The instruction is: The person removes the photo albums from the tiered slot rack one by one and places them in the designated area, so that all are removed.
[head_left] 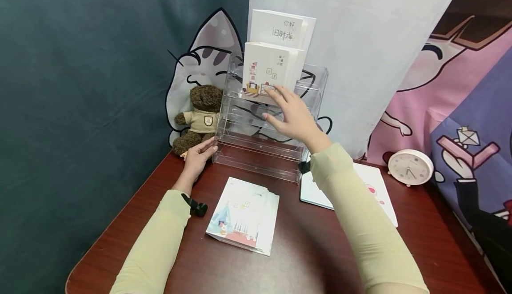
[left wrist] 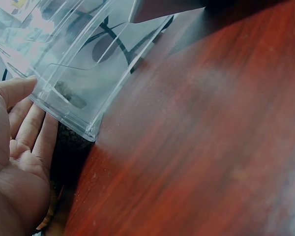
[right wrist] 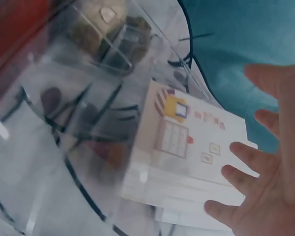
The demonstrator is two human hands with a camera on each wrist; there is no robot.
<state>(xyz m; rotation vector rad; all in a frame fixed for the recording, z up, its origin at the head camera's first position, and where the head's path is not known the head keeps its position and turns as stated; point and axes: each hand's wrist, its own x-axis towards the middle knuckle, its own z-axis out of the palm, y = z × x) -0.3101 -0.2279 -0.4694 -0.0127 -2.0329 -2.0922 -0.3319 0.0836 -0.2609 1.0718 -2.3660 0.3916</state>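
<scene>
Near the back left corner of the table (head_left: 304,251), a clear, shiny plastic rack (head_left: 260,146) with steps (and a fuzzy brown bear (head_left: 203,120) beside it). High up in it, smooth, square-cornered white paper books (head_left: 262,68). At its left side, the left hand (head_left: 196,159), with straight fingers and a thumb touching the hard plastic. In front of the books, the right hand (head_left: 295,117), with bent fingers spread apart. Toward the table's left edge, a flat stack of white booklets (head_left: 241,215).

On my feed, teal cloth (head_left: 100,85) hangs left, a cartoon print (head_left: 432,102) right, beyond a glossy red-brown table (head_left: 304,254).
</scene>
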